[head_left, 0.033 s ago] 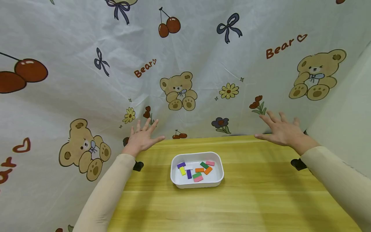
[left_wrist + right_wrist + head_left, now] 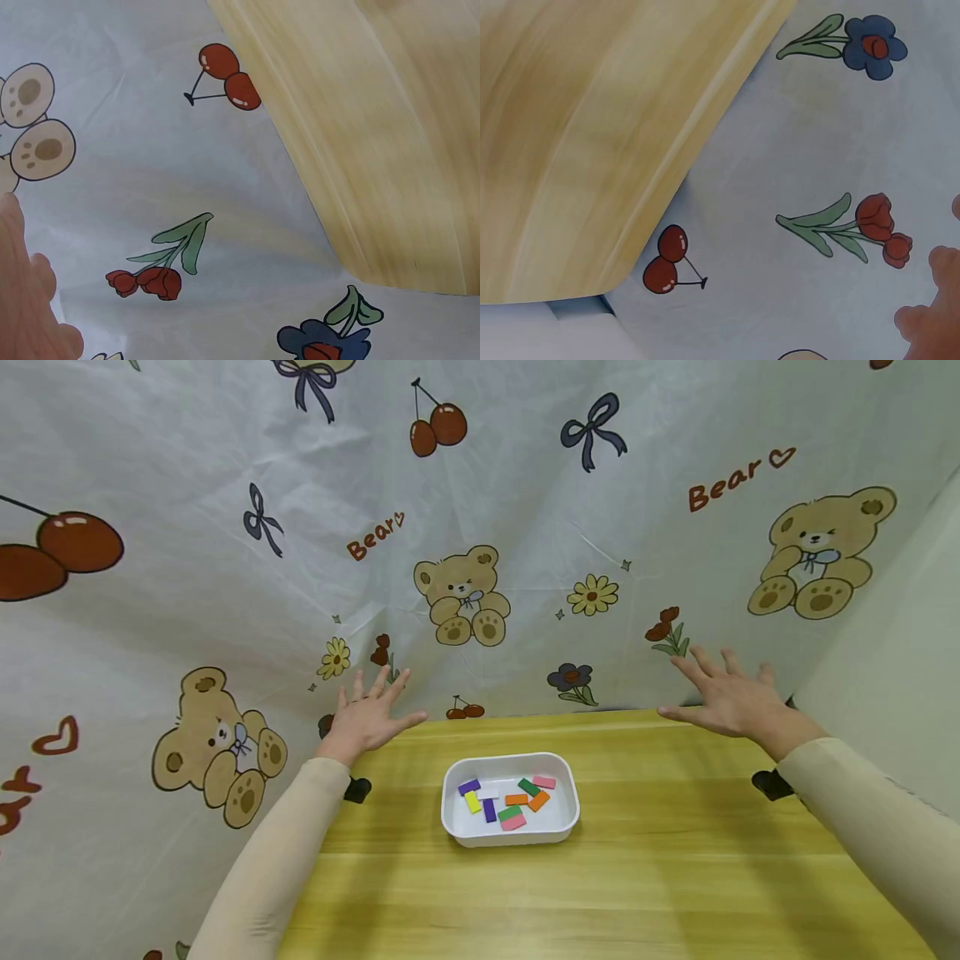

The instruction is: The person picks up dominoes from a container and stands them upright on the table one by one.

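Note:
In the head view my left hand [image 2: 367,720] is held out with its fingers spread, over the far left part of the table. My right hand [image 2: 731,697] is spread the same way at the far right. Neither one holds anything. Between and nearer than the hands, a white tray [image 2: 510,838] stands on the table with several small coloured blocks in it. Among them are a yellow block [image 2: 472,802], a white block [image 2: 488,793], a pink block [image 2: 544,782] and an orange block [image 2: 517,800]. Fingertips of each hand show at the edges of the wrist views.
The wooden table [image 2: 480,902] ends at a hanging cloth [image 2: 517,510] printed with bears, flowers and cherries, which also runs down the left side. A pale surface [image 2: 907,693] borders the right. Dark objects sit under both wrists, the left one [image 2: 358,790] and the right one [image 2: 772,785].

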### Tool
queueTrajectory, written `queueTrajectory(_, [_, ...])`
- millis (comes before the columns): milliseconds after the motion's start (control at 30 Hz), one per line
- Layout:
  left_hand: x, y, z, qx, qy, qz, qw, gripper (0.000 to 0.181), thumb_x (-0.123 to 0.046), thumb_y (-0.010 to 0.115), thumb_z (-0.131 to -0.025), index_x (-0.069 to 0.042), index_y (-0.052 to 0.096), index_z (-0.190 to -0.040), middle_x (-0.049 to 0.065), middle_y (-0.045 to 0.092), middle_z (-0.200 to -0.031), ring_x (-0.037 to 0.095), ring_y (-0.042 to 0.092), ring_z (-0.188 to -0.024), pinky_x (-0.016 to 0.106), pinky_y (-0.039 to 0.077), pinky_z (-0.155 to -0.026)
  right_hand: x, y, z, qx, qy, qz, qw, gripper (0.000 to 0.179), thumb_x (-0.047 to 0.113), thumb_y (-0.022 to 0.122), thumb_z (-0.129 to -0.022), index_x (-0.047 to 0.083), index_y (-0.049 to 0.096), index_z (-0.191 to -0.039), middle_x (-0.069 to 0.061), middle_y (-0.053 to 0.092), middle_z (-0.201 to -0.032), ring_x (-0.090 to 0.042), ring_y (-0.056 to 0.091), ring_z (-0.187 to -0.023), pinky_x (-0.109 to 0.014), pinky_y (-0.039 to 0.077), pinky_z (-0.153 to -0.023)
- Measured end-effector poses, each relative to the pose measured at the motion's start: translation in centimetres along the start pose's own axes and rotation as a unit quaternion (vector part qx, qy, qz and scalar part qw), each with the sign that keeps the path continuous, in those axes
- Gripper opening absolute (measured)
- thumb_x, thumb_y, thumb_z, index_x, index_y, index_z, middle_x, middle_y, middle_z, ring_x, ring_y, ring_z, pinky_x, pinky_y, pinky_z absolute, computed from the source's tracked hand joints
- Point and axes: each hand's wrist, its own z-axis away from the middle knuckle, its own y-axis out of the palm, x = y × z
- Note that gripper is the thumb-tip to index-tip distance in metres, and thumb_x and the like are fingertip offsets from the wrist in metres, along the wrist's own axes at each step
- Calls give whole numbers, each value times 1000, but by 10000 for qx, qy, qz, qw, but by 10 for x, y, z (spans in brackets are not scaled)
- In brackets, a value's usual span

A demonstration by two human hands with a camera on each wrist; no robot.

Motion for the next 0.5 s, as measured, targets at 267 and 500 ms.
queueTrajectory(267, [-3, -5, 0, 52, -45, -24, 10000, 97, -93, 29, -86, -46, -5, -163, 3, -8, -174, 55, -6, -155, 78, -3, -117, 2, 0, -1, -42, 22, -156, 9999, 106, 86, 41, -90, 27, 0, -167, -18, -3, -173, -63, 1, -150, -92, -2, -99])
queueTrajectory(500, [-8, -8, 1, 137, -34, 52, 9999, 96, -88, 36, -90, -42, -1, -165, 7, -4, -174, 57, -5, -154, 77, -7, -117, -1, -2, 2, -61, 76, -163, 9998, 106, 86, 42, -90, 27, 0, -168, -17, -5, -173, -63, 2, -149, -92, -1, -100])
